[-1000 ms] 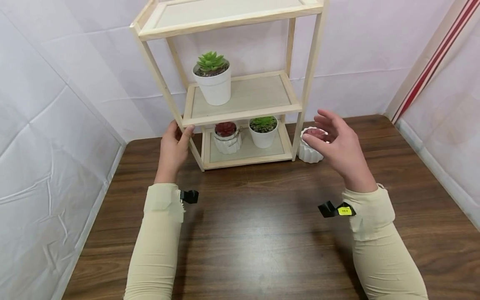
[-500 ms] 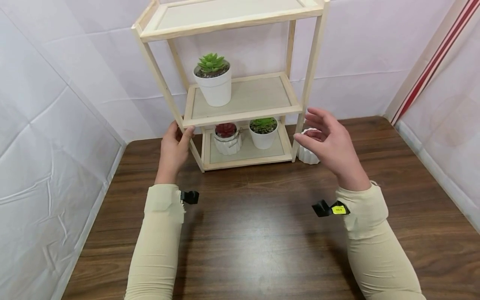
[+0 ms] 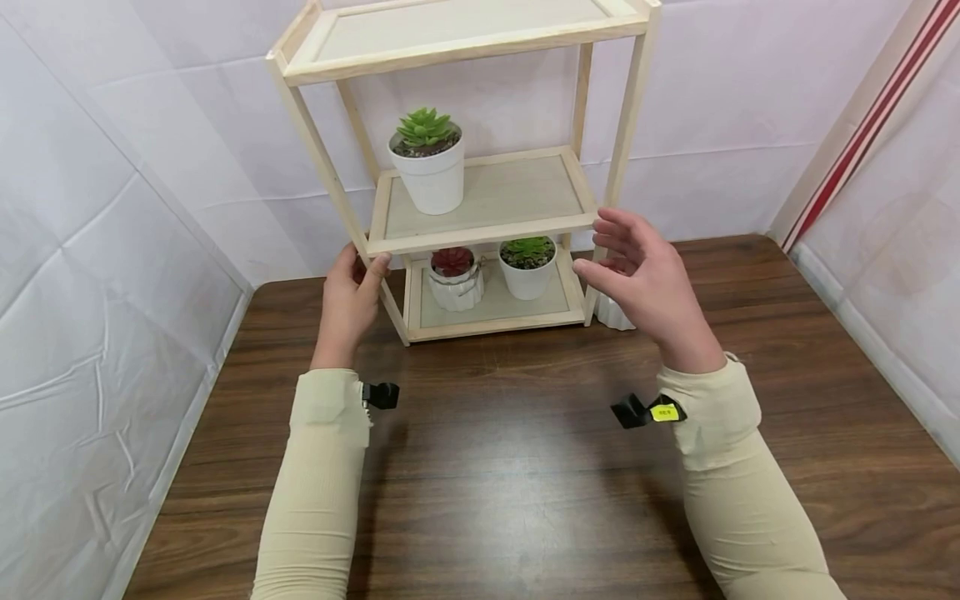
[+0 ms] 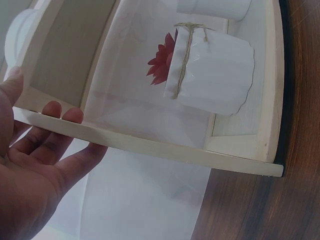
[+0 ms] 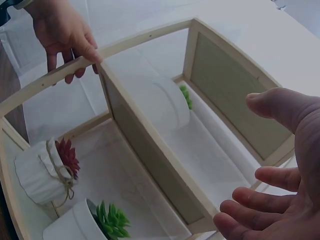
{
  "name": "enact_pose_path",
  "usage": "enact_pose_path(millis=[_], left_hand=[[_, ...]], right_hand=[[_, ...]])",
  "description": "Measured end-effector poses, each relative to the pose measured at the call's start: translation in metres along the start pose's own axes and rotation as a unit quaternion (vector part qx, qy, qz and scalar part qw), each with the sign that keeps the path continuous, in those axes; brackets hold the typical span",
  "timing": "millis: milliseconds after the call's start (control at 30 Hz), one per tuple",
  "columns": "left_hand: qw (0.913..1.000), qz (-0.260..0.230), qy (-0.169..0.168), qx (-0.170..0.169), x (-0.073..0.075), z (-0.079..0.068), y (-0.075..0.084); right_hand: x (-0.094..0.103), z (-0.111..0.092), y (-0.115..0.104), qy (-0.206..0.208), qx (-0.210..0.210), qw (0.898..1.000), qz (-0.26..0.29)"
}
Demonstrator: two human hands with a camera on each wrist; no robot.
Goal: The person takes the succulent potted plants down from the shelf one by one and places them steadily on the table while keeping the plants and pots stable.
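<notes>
A light wooden three-tier shelf [image 3: 480, 237] stands at the back of the table. My left hand [image 3: 348, 304] grips its left front post [image 4: 150, 145] at the middle tier, thumb in front and fingers curled behind. My right hand [image 3: 648, 287] is by the right front post, fingers spread and thumb apart, holding nothing. On the middle tier sits a green succulent in a white pot [image 3: 431, 179]. Below are a red succulent in a ribbed white pot tied with twine [image 3: 457, 293] and another green potted succulent [image 3: 527, 279].
Right of the shelf, a ribbed white pot [image 3: 615, 313] stands on the brown wood-grain table [image 3: 495, 467], mostly hidden behind my right hand. White sheeting [image 3: 720, 108] hangs behind and at both sides. A red-striped strip [image 3: 862, 142] runs down the right corner.
My right hand has moved left, from in front of the pot beside the shelf to the right front post. My left hand has kept its grip; the shelf and pots stand as before.
</notes>
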State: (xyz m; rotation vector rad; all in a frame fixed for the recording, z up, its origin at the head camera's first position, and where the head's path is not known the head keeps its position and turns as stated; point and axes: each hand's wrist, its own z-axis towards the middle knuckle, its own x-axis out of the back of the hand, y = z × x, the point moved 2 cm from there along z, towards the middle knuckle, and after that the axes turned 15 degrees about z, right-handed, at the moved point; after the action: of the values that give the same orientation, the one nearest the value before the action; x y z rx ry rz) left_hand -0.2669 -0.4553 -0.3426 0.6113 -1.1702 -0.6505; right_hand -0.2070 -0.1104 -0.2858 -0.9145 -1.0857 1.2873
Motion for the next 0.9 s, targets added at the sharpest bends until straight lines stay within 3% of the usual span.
enact_pose_path(millis=[533, 900], left_hand=[[1.0000, 0.004, 0.003, -0.006, 0.000, 0.000, -0.001], [0.9999, 0.005, 0.004, -0.008, 0.000, 0.001, -0.001]], right_hand=[[-0.008, 0.015, -0.009, -0.015, 0.015, 0.998, 0.062], [-0.008, 0.026, -0.018, -0.017, -0.003, 0.999, 0.043]])
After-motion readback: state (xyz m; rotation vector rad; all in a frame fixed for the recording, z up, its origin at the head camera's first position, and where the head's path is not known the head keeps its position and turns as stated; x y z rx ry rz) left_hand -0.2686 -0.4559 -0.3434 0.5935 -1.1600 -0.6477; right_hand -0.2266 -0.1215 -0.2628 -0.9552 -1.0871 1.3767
